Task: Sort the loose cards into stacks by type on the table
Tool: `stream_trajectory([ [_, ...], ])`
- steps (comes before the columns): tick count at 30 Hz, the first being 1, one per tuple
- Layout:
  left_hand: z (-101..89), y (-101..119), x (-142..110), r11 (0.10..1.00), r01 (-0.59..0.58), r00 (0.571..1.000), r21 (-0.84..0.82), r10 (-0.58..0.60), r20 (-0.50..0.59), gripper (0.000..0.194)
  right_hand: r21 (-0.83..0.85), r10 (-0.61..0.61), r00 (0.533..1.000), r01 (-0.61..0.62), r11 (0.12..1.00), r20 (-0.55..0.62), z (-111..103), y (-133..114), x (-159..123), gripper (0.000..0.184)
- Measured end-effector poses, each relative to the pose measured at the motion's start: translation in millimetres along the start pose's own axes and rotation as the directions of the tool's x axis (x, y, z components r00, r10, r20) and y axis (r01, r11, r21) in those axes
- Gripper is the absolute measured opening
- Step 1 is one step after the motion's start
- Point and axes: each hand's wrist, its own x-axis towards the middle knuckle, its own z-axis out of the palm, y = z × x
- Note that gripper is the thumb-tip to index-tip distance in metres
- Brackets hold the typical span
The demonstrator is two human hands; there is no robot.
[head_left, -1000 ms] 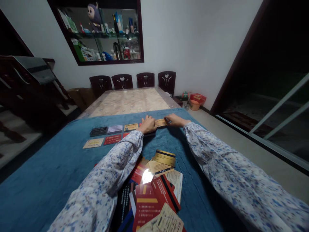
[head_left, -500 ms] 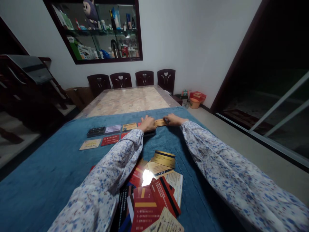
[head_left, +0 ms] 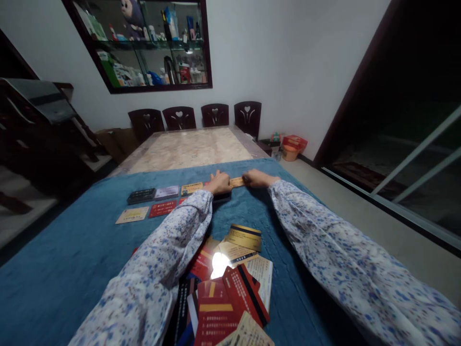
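Both arms reach to the far side of a blue cloth. An orange-gold card [head_left: 236,182] lies between my hands at the right end of a row of cards. My right hand [head_left: 256,178] has its fingers closed on the card's right end. My left hand [head_left: 219,182] rests at its left end, fingers bent over the row; their tips are hidden. Left along the row are a yellow card [head_left: 192,189], a pale lilac card [head_left: 167,192] and a black stack [head_left: 141,196]. Nearer lie a cream card [head_left: 132,215] and a red card [head_left: 163,208]. My left sleeve hides others.
A loose heap of red, gold and dark cards [head_left: 230,288] lies between my forearms, a bright glare on it. The blue cloth [head_left: 72,240] covers the near part of a marble-patterned table [head_left: 194,146]. Dark chairs [head_left: 215,115] stand along the far end.
The view has shifted very slightly. My right hand's fingers have curled in a little closer around the orange-gold card; my left hand stays at its other end.
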Motion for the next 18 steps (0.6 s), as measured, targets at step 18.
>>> stream_trajectory([
  [18,4.8,-3.6,5.4,0.998,0.023,0.999,-0.055,-0.025,-0.024,0.026,0.117,0.017,0.998,-0.010,0.993,-0.062,3.2,2.5,-5.6,0.039],
])
